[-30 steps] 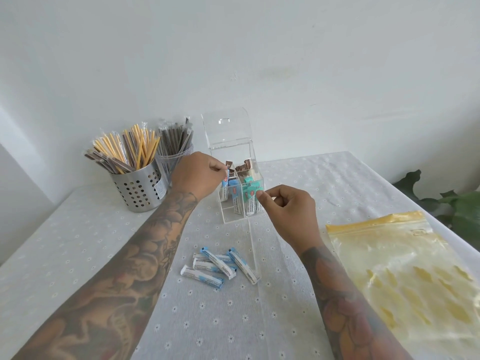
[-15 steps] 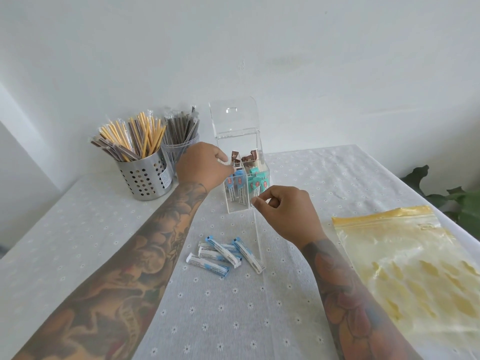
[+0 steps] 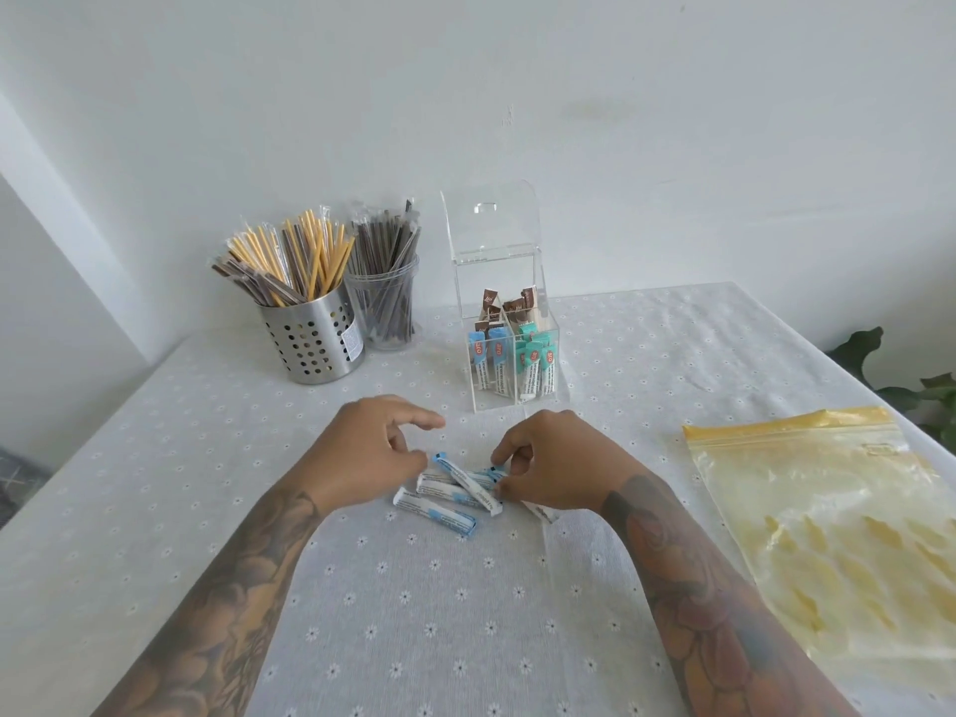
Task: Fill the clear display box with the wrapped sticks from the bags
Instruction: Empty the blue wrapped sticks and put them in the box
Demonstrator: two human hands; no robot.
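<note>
While box (image 3: 509,349) is standing open at frame centre, L hand (image 3: 362,458) is hovering w/ open grip; R hand (image 3: 556,468) is pinching a blue stick (image 3: 504,470) in pile below.

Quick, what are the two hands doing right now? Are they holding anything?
Left hand: open, fingers spread, hovering beside the blue-and-white sticks on the tablecloth, holding nothing.
Right hand: fingers curled onto the sticks; a firm grip cannot be told.

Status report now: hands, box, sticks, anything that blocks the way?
Both hands, left and right, at the blue sticks on the table. Right fingers touching one, grip unclear. Box open, partly filled. Path clear.
</note>
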